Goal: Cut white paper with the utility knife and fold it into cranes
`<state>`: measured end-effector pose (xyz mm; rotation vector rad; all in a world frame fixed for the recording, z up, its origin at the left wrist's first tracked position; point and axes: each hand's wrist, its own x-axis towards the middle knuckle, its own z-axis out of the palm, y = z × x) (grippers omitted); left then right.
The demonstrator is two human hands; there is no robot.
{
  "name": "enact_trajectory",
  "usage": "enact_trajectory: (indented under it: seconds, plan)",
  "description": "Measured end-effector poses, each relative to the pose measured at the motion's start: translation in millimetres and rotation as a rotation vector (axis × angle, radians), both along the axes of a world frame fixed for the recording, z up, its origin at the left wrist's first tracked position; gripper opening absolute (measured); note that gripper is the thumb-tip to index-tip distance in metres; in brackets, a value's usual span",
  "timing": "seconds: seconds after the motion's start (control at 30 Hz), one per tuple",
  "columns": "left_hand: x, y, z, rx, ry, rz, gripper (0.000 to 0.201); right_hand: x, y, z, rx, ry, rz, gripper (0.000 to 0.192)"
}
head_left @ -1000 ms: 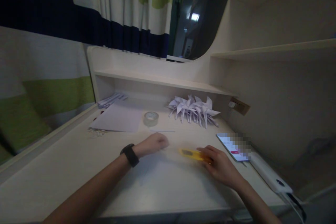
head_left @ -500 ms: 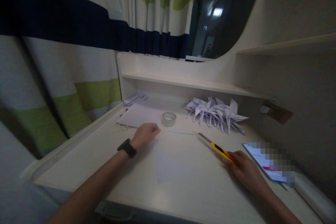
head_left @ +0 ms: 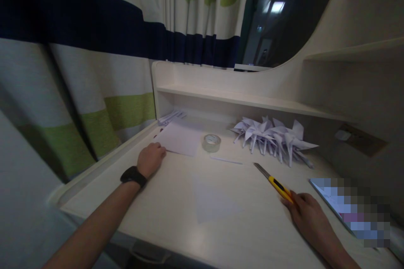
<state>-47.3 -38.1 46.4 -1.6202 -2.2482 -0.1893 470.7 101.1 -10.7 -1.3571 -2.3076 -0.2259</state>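
one knife (head_left: 274,181), one tape roll (head_left: 211,143) — two hands (head_left: 150,159)

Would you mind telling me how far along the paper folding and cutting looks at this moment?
Done: a pile of folded paper shapes lies under the shelf. In hand: the right hand holds a yellow utility knife, blade out, while the left hand rests at the edge of a stack of paper. Left: that stack and the flat sheet look unfolded.

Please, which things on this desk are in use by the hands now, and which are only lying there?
In use:
- yellow utility knife, blade out, held in the grip of the right hand
- stack of white paper, its near corner touched by the left hand

Lying about:
- tape roll
- folded paper shapes
- thin paper strip
- phone
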Motion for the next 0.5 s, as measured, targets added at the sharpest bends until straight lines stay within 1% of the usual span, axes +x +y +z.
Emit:
enact_trajectory:
  seconds: [0.1, 0.2, 0.33, 0.5]
  plan:
    - [-1.3, 1.6, -4.6, -0.046, 0.084, -0.042, 0.026, 1.4, 1.6, -3.4, 0.021, -0.016, -0.013, 0.053]
    - [-2.1, 3.4, -6.9, -0.049, 0.149, -0.061, 0.025, 2.0, 3.7, -5.7, 0.023, -0.033, -0.009, 0.052]
    - [-0.8, 7.9, -5.4, -0.058, 0.211, -0.068, 0.026, 2.2, 4.4, -7.2, 0.049, -0.055, 0.0, 0.051]
    - [-0.8, 15.6, -1.2, -0.082, 0.238, -0.133, 0.024, 1.1, 2.2, -6.5, 0.066, -0.092, -0.008, 0.049]
